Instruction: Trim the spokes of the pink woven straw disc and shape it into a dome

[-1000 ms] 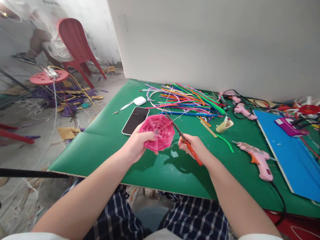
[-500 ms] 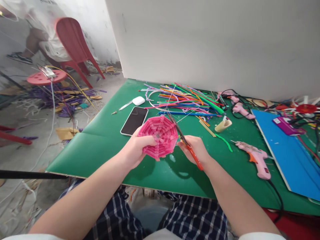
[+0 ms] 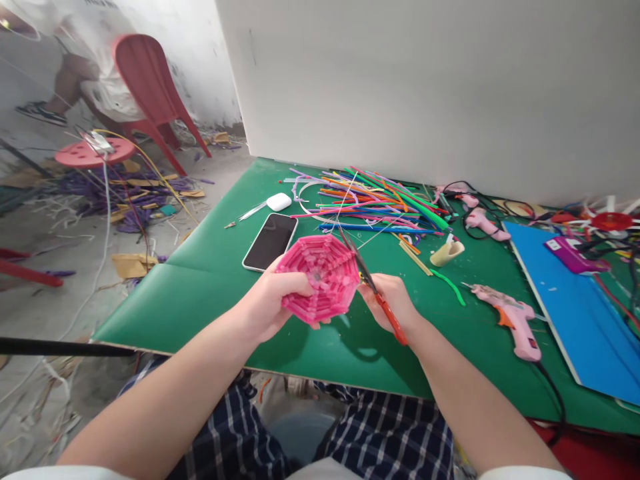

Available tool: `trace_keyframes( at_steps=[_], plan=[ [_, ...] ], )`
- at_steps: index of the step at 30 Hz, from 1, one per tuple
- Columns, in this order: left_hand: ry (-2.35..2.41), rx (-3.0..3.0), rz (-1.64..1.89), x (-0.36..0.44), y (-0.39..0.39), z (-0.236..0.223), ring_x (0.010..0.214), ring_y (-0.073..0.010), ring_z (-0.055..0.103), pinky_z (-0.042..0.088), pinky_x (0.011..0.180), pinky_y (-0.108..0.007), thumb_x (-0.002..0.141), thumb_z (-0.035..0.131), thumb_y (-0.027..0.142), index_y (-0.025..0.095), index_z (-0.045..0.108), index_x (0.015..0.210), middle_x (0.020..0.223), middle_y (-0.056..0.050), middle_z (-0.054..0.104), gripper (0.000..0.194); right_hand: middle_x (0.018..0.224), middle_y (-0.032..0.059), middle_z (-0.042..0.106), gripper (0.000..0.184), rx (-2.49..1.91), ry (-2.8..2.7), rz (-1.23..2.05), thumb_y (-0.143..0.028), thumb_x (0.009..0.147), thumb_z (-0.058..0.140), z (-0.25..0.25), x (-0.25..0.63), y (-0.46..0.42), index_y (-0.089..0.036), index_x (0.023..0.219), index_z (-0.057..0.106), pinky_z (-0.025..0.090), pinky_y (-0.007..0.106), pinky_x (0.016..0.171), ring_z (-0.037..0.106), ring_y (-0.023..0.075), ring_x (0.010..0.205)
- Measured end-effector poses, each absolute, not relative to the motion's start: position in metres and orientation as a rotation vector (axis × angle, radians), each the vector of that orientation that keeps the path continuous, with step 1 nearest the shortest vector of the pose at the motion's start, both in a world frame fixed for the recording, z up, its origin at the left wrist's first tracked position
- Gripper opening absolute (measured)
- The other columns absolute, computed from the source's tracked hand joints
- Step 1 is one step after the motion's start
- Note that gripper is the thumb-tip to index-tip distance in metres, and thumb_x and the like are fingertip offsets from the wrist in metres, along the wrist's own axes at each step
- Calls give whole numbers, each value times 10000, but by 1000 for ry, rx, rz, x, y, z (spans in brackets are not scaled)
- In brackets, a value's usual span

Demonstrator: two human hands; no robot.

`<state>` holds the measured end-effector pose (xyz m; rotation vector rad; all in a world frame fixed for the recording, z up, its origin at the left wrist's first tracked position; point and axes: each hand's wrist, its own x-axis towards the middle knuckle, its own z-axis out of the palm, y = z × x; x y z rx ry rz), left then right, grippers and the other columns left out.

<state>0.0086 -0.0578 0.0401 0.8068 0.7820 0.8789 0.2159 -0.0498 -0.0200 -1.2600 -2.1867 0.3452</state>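
My left hand (image 3: 273,303) grips a pink woven disc (image 3: 320,277), an octagonal piece made of strips, held tilted above the green table (image 3: 200,280). My right hand (image 3: 393,300) is closed on red-handled scissors (image 3: 375,290); their dark blades lie against the disc's right edge. A thin pale strand rises from the disc near the blades.
A black phone (image 3: 270,241) and white earbud case (image 3: 279,201) lie behind the disc. Several coloured strips (image 3: 370,200) are piled at the back. Pink glue guns (image 3: 510,319) and a blue sheet (image 3: 575,300) are at right. A person sits on a red chair (image 3: 150,93) at far left.
The scissors have closed in on the disc's right edge, and the disc has turned slightly and dropped a little in my left hand.
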Motion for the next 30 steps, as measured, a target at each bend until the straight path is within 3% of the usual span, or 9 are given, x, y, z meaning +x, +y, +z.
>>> trace_keyframes(
  at_steps=[10,16,21,30],
  plan=[
    [769,854,877,10,-56,39,409,-198,608,476,323,-227,524,514,93,140,647,733,533,-34,665,252,469,-22,414,361,-1186,-2135,141,-347,862,416,-32,214,-46,-207,535,355,293,229,461,392,103,433],
    [792,864,905,10,-52,34,405,-192,603,476,327,-233,529,515,90,149,646,741,542,-23,665,256,611,23,574,338,-1145,-2102,410,-494,808,489,-32,214,-46,-185,674,521,377,230,519,516,128,530],
    [830,867,910,9,-50,34,391,-196,591,466,324,-241,512,523,95,141,644,705,525,-32,657,233,768,93,599,506,-1076,-2089,525,-648,762,442,-31,215,-45,-161,800,572,437,284,618,571,184,687],
    [846,865,912,8,-49,35,394,-194,592,463,327,-238,513,522,99,144,643,708,525,-35,657,234,792,96,573,720,-1094,-2084,589,-790,655,321,-38,215,-43,-152,856,587,442,315,654,563,201,714]
  ],
)
